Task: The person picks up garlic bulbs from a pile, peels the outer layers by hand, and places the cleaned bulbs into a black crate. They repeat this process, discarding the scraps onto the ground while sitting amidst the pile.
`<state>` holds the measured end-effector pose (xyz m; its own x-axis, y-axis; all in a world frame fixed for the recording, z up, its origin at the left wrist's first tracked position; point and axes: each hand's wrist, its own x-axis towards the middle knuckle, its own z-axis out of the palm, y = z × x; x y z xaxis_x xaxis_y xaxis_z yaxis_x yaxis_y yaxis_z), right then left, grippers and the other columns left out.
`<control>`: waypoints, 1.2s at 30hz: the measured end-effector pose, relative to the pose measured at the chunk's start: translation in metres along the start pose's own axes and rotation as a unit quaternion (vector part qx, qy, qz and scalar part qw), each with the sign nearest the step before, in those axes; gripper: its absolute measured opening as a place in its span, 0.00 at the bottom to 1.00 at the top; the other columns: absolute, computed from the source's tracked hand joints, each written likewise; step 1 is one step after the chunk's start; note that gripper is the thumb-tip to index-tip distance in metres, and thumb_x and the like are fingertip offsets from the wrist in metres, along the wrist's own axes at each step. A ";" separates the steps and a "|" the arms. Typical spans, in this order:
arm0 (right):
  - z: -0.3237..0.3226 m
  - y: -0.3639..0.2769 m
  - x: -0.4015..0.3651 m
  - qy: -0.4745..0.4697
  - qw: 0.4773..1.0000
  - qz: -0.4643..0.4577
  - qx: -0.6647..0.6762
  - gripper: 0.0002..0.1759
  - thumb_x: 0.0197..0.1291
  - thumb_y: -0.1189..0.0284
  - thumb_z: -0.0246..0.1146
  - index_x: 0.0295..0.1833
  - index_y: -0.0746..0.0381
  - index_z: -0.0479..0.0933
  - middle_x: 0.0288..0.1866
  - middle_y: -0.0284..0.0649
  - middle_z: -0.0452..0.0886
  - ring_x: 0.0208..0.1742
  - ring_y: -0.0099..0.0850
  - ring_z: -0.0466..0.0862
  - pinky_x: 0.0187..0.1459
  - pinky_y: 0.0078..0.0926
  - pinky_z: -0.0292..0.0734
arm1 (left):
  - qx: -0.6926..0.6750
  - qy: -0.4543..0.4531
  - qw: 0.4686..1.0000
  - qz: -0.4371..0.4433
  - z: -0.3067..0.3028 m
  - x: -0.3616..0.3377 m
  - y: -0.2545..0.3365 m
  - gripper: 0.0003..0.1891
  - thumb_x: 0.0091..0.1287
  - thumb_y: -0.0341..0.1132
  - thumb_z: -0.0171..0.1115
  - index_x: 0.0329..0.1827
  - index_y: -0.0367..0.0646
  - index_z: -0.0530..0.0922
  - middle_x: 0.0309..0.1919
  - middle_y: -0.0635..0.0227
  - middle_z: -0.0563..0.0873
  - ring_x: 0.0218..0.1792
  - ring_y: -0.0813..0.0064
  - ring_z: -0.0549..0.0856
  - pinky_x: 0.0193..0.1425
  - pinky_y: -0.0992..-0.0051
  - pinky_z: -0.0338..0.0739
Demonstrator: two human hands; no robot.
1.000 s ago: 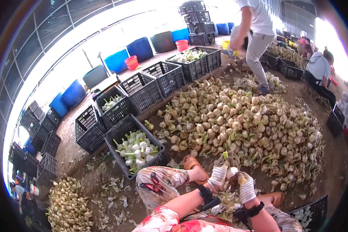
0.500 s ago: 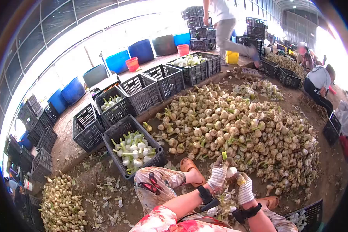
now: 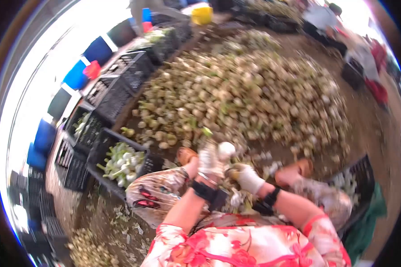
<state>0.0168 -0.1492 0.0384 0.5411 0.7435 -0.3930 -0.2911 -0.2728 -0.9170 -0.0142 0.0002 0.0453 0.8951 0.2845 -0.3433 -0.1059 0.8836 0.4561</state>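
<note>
My left hand, in a white glove, is closed around the stem of a garlic bulb. The peeled white bulb shows on the right of the fist, and a green stem end sticks out above it. My right hand, also gloved, is just below and to the right of the bulb, apart from it. Its fingers are curled together; blur hides whatever they may hold. Loose garlic skins lie below the hands, between my legs. Beyond my hands rises a big pile of unpeeled garlic.
A black crate of cleaned garlic stands left of my knee, and more crates run behind it. Another crate with white bulbs is at my right. A smaller garlic heap lies lower left. A person sits at upper right.
My view has tilted down and swung, so the pile and crates sit higher and further left. My left hand still grips the garlic; my right hand has drawn slightly away from the bulb.
</note>
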 end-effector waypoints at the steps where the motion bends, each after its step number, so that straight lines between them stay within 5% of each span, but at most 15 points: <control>1: -0.002 0.003 0.001 -0.025 0.930 -0.059 -0.362 0.15 0.54 0.65 0.58 0.38 0.67 0.75 0.26 0.45 0.79 0.27 0.32 0.79 0.30 0.30 0.72 | -0.033 0.021 0.999 0.036 0.013 -0.005 0.016 0.09 0.65 0.39 0.52 0.42 0.44 0.74 0.31 0.67 0.81 0.31 0.74 0.80 0.31 0.74 0.77; 2: -0.003 0.018 0.002 -0.040 0.968 0.067 -0.241 0.16 0.51 0.63 0.58 0.35 0.66 0.76 0.28 0.52 0.79 0.30 0.41 0.80 0.32 0.34 0.74 | -0.065 0.039 0.994 0.073 0.026 -0.010 0.031 0.08 0.64 0.38 0.54 0.42 0.46 0.74 0.31 0.71 0.81 0.31 0.77 0.80 0.32 0.74 0.77; 4: -0.035 0.059 0.023 -0.010 0.902 -0.077 -0.425 0.16 0.50 0.63 0.58 0.35 0.66 0.77 0.30 0.52 0.80 0.32 0.44 0.80 0.34 0.33 0.75 | -0.044 0.093 0.981 0.165 0.045 -0.024 0.063 0.10 0.63 0.41 0.58 0.43 0.48 0.74 0.30 0.73 0.81 0.28 0.79 0.79 0.30 0.76 0.76; 6: -0.069 0.044 0.021 0.010 0.954 -0.044 -0.296 0.19 0.49 0.60 0.58 0.36 0.66 0.78 0.32 0.53 0.80 0.34 0.46 0.80 0.35 0.35 0.75 | 0.163 0.100 0.940 0.282 0.017 -0.032 0.109 0.14 0.60 0.42 0.61 0.44 0.45 0.76 0.29 0.70 0.81 0.27 0.78 0.79 0.28 0.75 0.77; 8: -0.115 0.064 0.049 0.076 0.929 0.035 -0.359 0.21 0.49 0.57 0.57 0.36 0.66 0.78 0.33 0.52 0.80 0.35 0.47 0.80 0.37 0.36 0.75 | 0.275 0.217 0.840 0.414 -0.006 -0.044 0.164 0.16 0.60 0.37 0.59 0.49 0.42 0.73 0.34 0.67 0.81 0.32 0.75 0.80 0.32 0.75 0.77; 12: -0.187 0.064 0.063 0.255 0.883 0.078 -0.386 0.20 0.51 0.60 0.60 0.43 0.65 0.77 0.37 0.51 0.80 0.39 0.44 0.80 0.42 0.34 0.74 | 0.474 0.477 0.599 0.435 -0.054 -0.065 0.263 0.23 0.58 0.34 0.60 0.56 0.36 0.67 0.42 0.61 0.78 0.37 0.70 0.78 0.40 0.72 0.76; 13: -0.202 0.069 0.065 0.245 0.912 0.003 -0.330 0.22 0.49 0.60 0.61 0.47 0.61 0.76 0.46 0.51 0.78 0.50 0.45 0.75 0.51 0.34 0.69 | 0.503 0.493 0.546 0.453 -0.057 -0.065 0.262 0.23 0.58 0.34 0.59 0.56 0.37 0.67 0.43 0.61 0.78 0.39 0.69 0.78 0.43 0.72 0.74; 15: -0.224 0.066 0.088 0.328 0.843 0.090 -0.417 0.32 0.45 0.60 0.61 0.59 0.53 0.67 0.56 0.53 0.71 0.55 0.47 0.72 0.55 0.38 0.67 | 0.570 0.448 0.486 0.488 -0.053 -0.052 0.246 0.23 0.57 0.33 0.58 0.57 0.38 0.66 0.44 0.61 0.76 0.43 0.67 0.76 0.48 0.71 0.72; 16: -0.252 0.106 0.111 0.387 0.815 0.027 -0.430 0.34 0.44 0.61 0.62 0.61 0.54 0.65 0.58 0.55 0.68 0.56 0.50 0.70 0.57 0.39 0.66 | 0.606 0.414 0.481 0.479 -0.045 -0.039 0.234 0.23 0.57 0.32 0.57 0.57 0.39 0.66 0.45 0.61 0.76 0.45 0.66 0.76 0.50 0.70 0.70; 18: -0.263 0.067 0.114 0.349 0.830 0.214 -0.378 0.35 0.48 0.60 0.61 0.63 0.59 0.62 0.66 0.51 0.59 0.65 0.48 0.60 0.61 0.37 0.62 | 0.715 0.375 0.495 0.321 -0.031 -0.010 0.213 0.24 0.58 0.33 0.59 0.58 0.38 0.67 0.50 0.59 0.76 0.51 0.66 0.75 0.58 0.71 0.67; 20: -0.284 0.077 0.130 0.349 0.766 0.228 -0.489 0.33 0.54 0.62 0.58 0.66 0.55 0.58 0.67 0.47 0.59 0.66 0.41 0.60 0.60 0.35 0.63 | 0.646 0.271 0.604 0.380 -0.052 0.037 0.173 0.25 0.56 0.29 0.60 0.58 0.38 0.67 0.51 0.59 0.76 0.51 0.69 0.75 0.57 0.73 0.68; 23: -0.287 0.074 0.137 0.378 0.754 0.153 -0.514 0.29 0.46 0.70 0.61 0.59 0.57 0.67 0.62 0.52 0.64 0.58 0.47 0.69 0.53 0.37 0.70 | 0.618 0.175 0.711 0.287 -0.074 0.086 0.113 0.24 0.56 0.26 0.61 0.57 0.37 0.67 0.51 0.62 0.77 0.49 0.71 0.76 0.54 0.75 0.71; 26: -0.305 0.078 0.147 0.258 0.721 0.226 -0.602 0.23 0.62 0.65 0.47 0.63 0.55 0.62 0.65 0.49 0.61 0.57 0.44 0.71 0.51 0.34 0.72 | 0.532 0.123 0.822 0.164 -0.071 0.105 0.061 0.25 0.53 0.25 0.64 0.56 0.39 0.71 0.50 0.64 0.78 0.48 0.73 0.77 0.53 0.75 0.71; 30: -0.302 0.081 0.135 0.298 0.740 0.140 -0.587 0.28 0.45 0.78 0.57 0.57 0.58 0.68 0.61 0.52 0.65 0.52 0.48 0.74 0.50 0.37 0.72 | 0.586 0.087 0.798 0.110 -0.063 0.105 0.011 0.25 0.58 0.29 0.62 0.59 0.39 0.68 0.50 0.65 0.78 0.49 0.77 0.76 0.52 0.78 0.70; 36: -0.309 0.103 0.143 0.308 0.734 0.161 -0.584 0.21 0.60 0.77 0.47 0.60 0.61 0.65 0.63 0.47 0.65 0.57 0.40 0.71 0.53 0.29 0.70 | 0.622 0.050 0.777 0.079 -0.043 0.084 -0.016 0.23 0.60 0.34 0.61 0.57 0.38 0.69 0.49 0.67 0.79 0.48 0.78 0.76 0.53 0.77 0.70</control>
<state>0.3084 -0.2597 -0.1335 0.9509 0.2071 -0.2299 0.1979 -0.9782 -0.0626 0.0439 0.0259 -0.0259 0.8690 0.4347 -0.2362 0.3457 -0.1920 0.9185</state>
